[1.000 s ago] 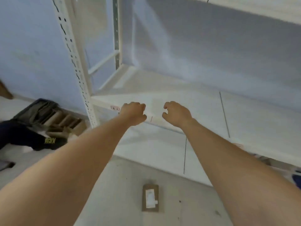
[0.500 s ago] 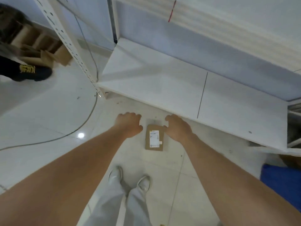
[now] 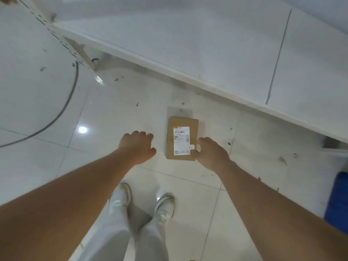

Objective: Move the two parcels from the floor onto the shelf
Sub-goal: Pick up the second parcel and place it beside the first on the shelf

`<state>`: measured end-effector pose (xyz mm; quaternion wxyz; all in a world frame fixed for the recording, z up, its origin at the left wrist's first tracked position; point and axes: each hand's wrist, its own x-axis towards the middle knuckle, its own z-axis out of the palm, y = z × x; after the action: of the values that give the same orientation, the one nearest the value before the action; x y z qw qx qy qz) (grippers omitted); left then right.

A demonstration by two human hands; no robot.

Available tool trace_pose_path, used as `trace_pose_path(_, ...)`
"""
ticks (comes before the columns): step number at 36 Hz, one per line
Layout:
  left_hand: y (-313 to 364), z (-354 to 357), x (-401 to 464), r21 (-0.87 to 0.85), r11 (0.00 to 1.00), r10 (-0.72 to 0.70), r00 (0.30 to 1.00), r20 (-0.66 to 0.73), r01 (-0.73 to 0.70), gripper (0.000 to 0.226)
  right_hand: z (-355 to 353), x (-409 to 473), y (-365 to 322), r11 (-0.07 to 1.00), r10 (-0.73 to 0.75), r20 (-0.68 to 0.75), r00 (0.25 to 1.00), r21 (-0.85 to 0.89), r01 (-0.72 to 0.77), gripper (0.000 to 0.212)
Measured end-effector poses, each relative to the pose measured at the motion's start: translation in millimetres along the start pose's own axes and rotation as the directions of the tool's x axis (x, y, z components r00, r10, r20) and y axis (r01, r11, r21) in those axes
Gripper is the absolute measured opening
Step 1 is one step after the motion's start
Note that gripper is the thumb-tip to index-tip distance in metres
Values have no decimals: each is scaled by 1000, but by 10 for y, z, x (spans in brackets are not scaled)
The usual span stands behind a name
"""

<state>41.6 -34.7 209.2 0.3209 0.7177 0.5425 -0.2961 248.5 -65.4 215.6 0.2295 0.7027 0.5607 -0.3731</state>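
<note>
A small brown cardboard parcel [image 3: 181, 138] with a white shipping label lies flat on the tiled floor, just in front of the white shelf [image 3: 216, 53]. Only this one parcel is in view. My left hand [image 3: 138, 146] hovers a short way to its left, fingers curled loosely, holding nothing. My right hand [image 3: 211, 153] is at the parcel's right front corner, fingers curled downward; whether it touches the box I cannot tell. The shelf's low board is bare.
A perforated shelf upright [image 3: 62, 42] stands at the upper left. A dark cable [image 3: 62, 110] curves over the floor at the left. A blue object [image 3: 338, 200] sits at the right edge. My own feet [image 3: 143, 200] stand just behind the parcel.
My view has tilted down from the shelf to the floor. Both hands have dropped from the shelf edge to either side of the parcel, which looks closer now.
</note>
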Motion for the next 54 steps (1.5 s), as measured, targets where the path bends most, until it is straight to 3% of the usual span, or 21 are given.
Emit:
trace_pose_path(6, 79, 398, 694, -98, 994, -38, 998, 41, 42, 47, 424, 707, 146, 995, 59, 7, 998, 76, -59, 34)
trace_pose_path(13, 220, 932, 1490, -486, 849, -163, 978, 130, 206, 56, 901, 1435, 402, 919, 244, 0, 970, 319, -231, 50)
trace_pose_path(18, 373, 1315, 1885, -732, 633, -164, 968, 192, 252, 59, 1195, 1832, 500, 769, 316, 40, 948, 574, -281, 44)
trace_pose_path(22, 474, 1451, 2043, -879, 392, -136, 962, 238, 273, 52, 1308, 2007, 485, 627, 350, 63, 935, 725, -284, 42)
trace_pose_path(25, 518, 1430, 2049, -935, 192, -130, 952, 277, 298, 45, 1307, 2009, 453, 538, 376, 75, 923, 794, -284, 42)
trace_pose_path(29, 471, 1279, 1905, -946, 50, -145, 940, 310, 319, 29, 1193, 1882, 388, 467, 364, 103, 926, 840, -277, 34)
trace_pose_path(35, 282, 967, 1564, -957, 0, -210, 936, 284, 290, 33, 919, 1593, 244, 418, 327, 124, 937, 870, -262, 39)
trace_pose_path(39, 118, 653, 1280, -969, -16, -258, 936, 241, 245, 34, 661, 1345, 98, 400, 316, 122, 941, 882, -249, 23)
trace_pose_path(42, -2, 397, 1033, -980, -6, -287, 939, 190, 197, 24, 406, 1119, -52, 441, 271, 97, 958, 872, -213, 23)
trace_pose_path(54, -164, -913, -265, -999, -10, -252, 966, 52, 51, 9, -872, -31, -552, 421, 135, 8, 991, 905, -64, 13)
